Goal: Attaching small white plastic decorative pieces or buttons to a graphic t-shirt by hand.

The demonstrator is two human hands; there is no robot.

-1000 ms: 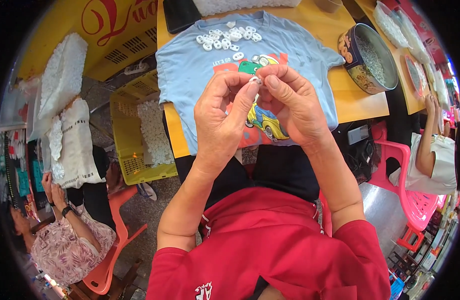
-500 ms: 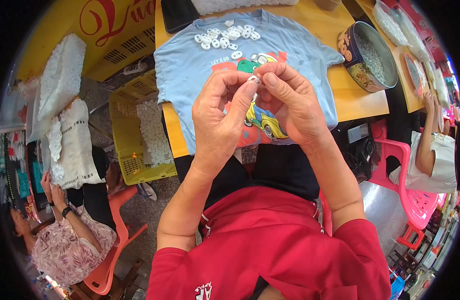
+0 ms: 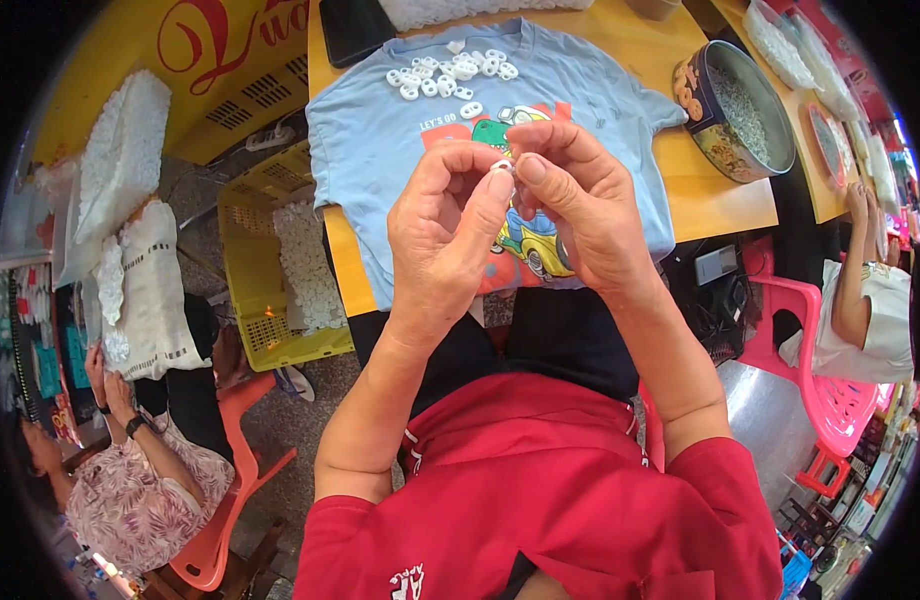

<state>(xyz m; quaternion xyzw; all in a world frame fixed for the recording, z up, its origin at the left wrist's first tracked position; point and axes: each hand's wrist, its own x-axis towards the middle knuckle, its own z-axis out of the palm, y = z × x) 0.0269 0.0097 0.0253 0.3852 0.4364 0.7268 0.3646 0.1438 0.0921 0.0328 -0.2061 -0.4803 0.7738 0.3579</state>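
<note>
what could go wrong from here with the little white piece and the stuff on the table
The left hand has only a fingertip grip on the small white piece, so it might slip out. The loose white pieces lie on the blue shirt; a tug on the cloth could scatter them. The tin looks close to the table's right edge, so a bump might tip it.

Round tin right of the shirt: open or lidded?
Open: no lid covers the round tin, and small silvery pieces show inside it.
</note>
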